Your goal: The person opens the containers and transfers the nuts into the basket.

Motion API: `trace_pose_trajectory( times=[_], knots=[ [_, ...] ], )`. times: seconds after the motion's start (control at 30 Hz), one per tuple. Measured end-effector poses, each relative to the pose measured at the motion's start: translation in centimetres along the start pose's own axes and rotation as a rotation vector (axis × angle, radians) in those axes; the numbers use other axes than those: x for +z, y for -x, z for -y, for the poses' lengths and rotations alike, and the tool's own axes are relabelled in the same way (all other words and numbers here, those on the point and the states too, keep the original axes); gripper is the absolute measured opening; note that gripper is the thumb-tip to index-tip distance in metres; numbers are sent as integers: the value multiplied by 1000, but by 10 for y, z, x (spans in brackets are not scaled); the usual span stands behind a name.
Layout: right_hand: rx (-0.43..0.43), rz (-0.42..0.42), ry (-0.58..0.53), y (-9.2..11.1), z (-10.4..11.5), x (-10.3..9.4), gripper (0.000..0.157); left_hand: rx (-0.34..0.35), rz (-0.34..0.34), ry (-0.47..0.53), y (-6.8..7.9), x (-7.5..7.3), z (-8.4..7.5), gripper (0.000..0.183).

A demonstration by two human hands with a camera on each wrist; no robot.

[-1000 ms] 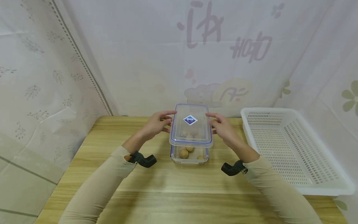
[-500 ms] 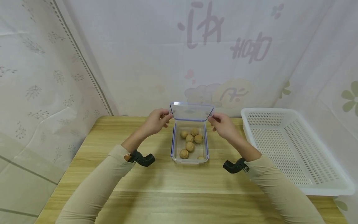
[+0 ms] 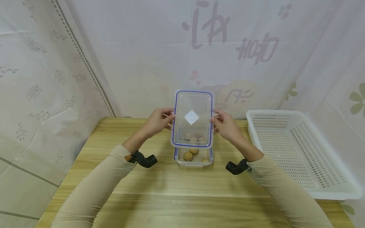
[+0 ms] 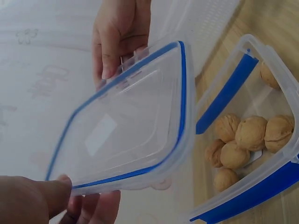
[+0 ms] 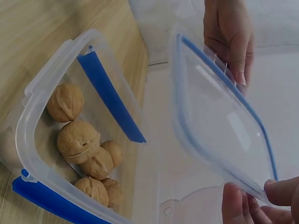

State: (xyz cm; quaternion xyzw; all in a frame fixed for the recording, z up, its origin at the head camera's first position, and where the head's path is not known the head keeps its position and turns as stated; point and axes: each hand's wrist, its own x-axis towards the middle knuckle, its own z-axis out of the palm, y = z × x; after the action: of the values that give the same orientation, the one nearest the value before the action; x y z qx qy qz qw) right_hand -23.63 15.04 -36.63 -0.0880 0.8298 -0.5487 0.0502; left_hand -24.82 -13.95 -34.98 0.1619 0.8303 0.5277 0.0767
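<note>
A clear plastic lid [image 3: 194, 133] with a blue seal is tilted up over the back of a clear food container [image 3: 209, 158]. Its sealed underside faces me, and a diamond label shows white through it. My left hand [image 3: 158, 122] pinches the lid's left edge, thumb on the near face and fingers behind. On the opposite edge my right hand [image 3: 226, 125] grips it the same way. Several walnuts [image 5: 79, 142] lie inside the container, which has blue side clips [image 4: 229, 93]. From the head view, the lid dims the walnuts at the back.
A white perforated plastic basket [image 3: 285, 152] stands on the right of the wooden table [image 3: 182, 209]. Behind the table's far edge hangs a pale printed curtain [image 3: 137, 63], which also runs along both sides.
The lid was label-up over the container, then tipped back nearly edge-on. Now its underside faces me, lower down and covering the container's back part. Both hands stay at its sides.
</note>
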Motion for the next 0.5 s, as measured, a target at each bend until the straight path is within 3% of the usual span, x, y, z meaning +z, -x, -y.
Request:
trace_pose_trajectory(
  times=[0.27, 0.5],
  knots=[
    [105, 38, -31, -8, 9, 14, 58, -153, 40, 32, 6, -16, -4, 38],
    [108, 116, -67, -19, 19, 42, 59, -260, 70, -5, 19, -43, 3, 35]
  ],
)
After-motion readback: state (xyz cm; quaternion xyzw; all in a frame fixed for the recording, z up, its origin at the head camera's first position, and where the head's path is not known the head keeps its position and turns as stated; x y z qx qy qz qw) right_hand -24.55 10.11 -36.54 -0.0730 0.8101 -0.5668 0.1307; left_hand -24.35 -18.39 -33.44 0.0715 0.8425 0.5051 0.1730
